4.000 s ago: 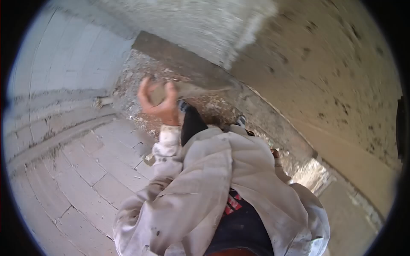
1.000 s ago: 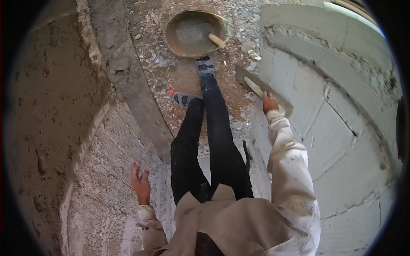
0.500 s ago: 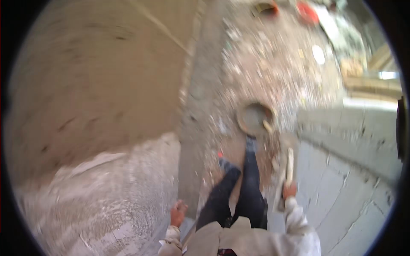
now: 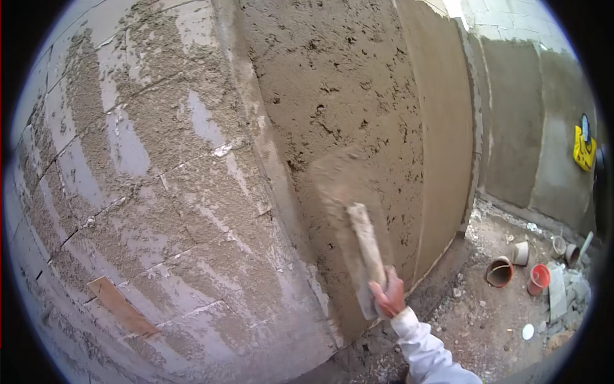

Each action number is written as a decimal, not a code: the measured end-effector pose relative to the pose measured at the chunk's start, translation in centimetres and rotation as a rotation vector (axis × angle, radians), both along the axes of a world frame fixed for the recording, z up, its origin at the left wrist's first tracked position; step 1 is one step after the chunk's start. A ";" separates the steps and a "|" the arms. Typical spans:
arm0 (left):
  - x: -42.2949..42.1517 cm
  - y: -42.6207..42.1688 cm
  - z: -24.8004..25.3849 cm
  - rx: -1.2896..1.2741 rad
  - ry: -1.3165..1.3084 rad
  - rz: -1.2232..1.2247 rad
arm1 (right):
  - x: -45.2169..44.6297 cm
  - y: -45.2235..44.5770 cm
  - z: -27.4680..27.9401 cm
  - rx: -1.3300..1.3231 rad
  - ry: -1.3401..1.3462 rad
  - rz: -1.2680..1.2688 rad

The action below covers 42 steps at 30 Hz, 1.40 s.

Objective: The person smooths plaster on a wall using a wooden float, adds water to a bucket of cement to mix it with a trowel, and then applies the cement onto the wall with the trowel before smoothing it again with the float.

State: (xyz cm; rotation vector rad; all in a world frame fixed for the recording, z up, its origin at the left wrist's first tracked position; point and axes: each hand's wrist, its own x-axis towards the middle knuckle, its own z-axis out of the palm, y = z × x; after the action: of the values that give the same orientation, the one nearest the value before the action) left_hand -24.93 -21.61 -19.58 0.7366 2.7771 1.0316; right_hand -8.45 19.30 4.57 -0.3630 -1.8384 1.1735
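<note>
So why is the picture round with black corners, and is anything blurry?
Head view: the corners are black and the mortar-streaked grey block wall looks bowed, probably from a very wide lens; head view: the long flat mortar-coated float looks smeared, maybe motion blur; head view: the pale block wall at upper right is brightest.

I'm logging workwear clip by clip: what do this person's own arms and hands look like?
The right hand is bare, with no glove showing. A long, whitish sleeve covers that arm to the wrist, its cloth creased; no marking can be made out on it. The left hand cannot be made out.
</note>
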 end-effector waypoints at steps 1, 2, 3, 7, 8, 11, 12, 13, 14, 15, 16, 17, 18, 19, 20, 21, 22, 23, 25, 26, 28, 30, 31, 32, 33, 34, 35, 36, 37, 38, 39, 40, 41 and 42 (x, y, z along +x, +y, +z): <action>-0.8 0.8 1.6 0.023 0.038 0.008 | -3.0 -0.8 3.5 0.151 0.094 0.037; -1.4 1.7 3.3 0.040 0.074 0.015 | -5.9 -1.4 6.5 0.191 0.122 0.118; -2.2 2.8 5.0 0.058 0.111 0.021 | -8.5 -1.8 9.0 0.233 0.147 0.200; -4.8 7.4 11.3 0.112 0.246 0.054 | -18.0 -2.4 16.7 0.444 0.300 0.328; -5.5 8.6 13.0 0.120 0.280 0.060 | -19.3 -2.2 18.2 0.484 0.295 0.340; -7.7 12.4 17.7 0.134 0.374 0.084 | -21.8 -1.6 21.4 0.583 0.294 0.351; -8.4 13.7 18.9 0.137 0.403 0.092 | -21.9 -1.5 22.4 0.605 0.306 0.337; -9.3 15.0 20.2 0.141 0.429 0.102 | -22.1 -1.2 23.4 0.627 0.318 0.323; -10.1 16.2 21.6 0.139 0.457 0.111 | -22.5 -0.6 25.1 0.674 0.328 0.317; -10.9 17.5 22.9 0.140 0.482 0.122 | -22.9 0.1 27.5 0.721 0.339 0.310; -11.8 18.6 24.0 0.139 0.505 0.132 | -23.2 0.8 30.1 0.767 0.347 0.302; -12.6 19.7 25.1 0.135 0.521 0.142 | -22.4 1.5 33.3 0.806 0.278 0.325; -13.5 20.7 25.9 0.132 0.538 0.153 | -21.5 2.2 36.7 0.845 0.206 0.344; -14.3 21.8 26.8 0.126 0.552 0.164 | -21.5 2.9 39.4 0.925 0.278 0.307; -15.2 22.8 27.7 0.120 0.565 0.173 | -21.7 3.6 42.2 0.958 0.302 0.294; -15.9 23.6 28.2 0.114 0.576 0.184 | -21.7 4.4 44.8 0.959 0.321 0.291; -16.5 24.4 28.8 0.108 0.585 0.196 | -21.6 5.0 47.3 0.959 0.338 0.289; -17.3 25.1 29.2 0.099 0.591 0.207 | -21.3 5.8 49.6 0.954 0.362 0.249; -18.5 26.3 29.7 0.086 0.601 0.226 | -22.9 8.1 53.9 0.957 0.495 0.135; -19.0 26.7 29.8 0.079 0.604 0.234 | -24.2 9.3 55.8 0.962 0.603 0.059; -19.7 27.6 30.1 0.062 0.607 0.248 | -24.1 11.7 58.5 0.885 0.561 -0.049; -20.4 28.2 30.1 0.051 0.608 0.258 | -24.4 14.3 60.1 0.820 0.606 -0.093; -20.5 28.5 30.2 0.045 0.611 0.266 | -24.6 15.4 60.5 0.787 0.628 -0.115; -20.7 28.6 30.2 0.042 0.612 0.268 | -24.9 16.3 60.8 0.777 0.630 -0.132; -20.7 28.6 30.0 0.036 0.612 0.269 | -25.0 17.0 60.9 0.766 0.631 -0.150; -20.7 28.8 30.2 0.030 0.613 0.270 | -25.1 17.8 60.8 0.753 0.632 -0.169; -20.6 28.8 30.2 0.025 0.615 0.268 | -25.2 18.4 60.7 0.748 0.647 -0.208; -20.7 28.8 30.2 0.027 0.616 0.266 | -25.2 18.9 60.7 0.747 0.665 -0.248; -20.6 28.8 30.2 0.024 0.619 0.267 | -25.2 19.3 60.7 0.747 0.683 -0.288; -20.5 28.7 30.2 0.022 0.619 0.265 | -25.1 19.7 60.6 0.721 0.672 -0.290; -20.3 28.5 29.9 0.022 0.619 0.264 | -25.0 20.1 60.4 0.695 0.660 -0.291; -20.2 28.4 29.9 0.021 0.620 0.261 | -24.8 20.4 60.3 0.669 0.649 -0.292; -20.0 28.2 29.7 0.018 0.618 0.260 | -24.7 20.7 60.1 0.632 0.632 -0.270; -19.9 28.0 29.7 0.017 0.625 0.254 | -24.6 21.2 59.9 0.593 0.616 -0.251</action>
State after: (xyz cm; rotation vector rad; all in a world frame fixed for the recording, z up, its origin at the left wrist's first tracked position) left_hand -44.80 6.34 10.09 0.8436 3.4735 0.9958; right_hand -33.06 40.49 64.42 0.1046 -1.4451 0.4508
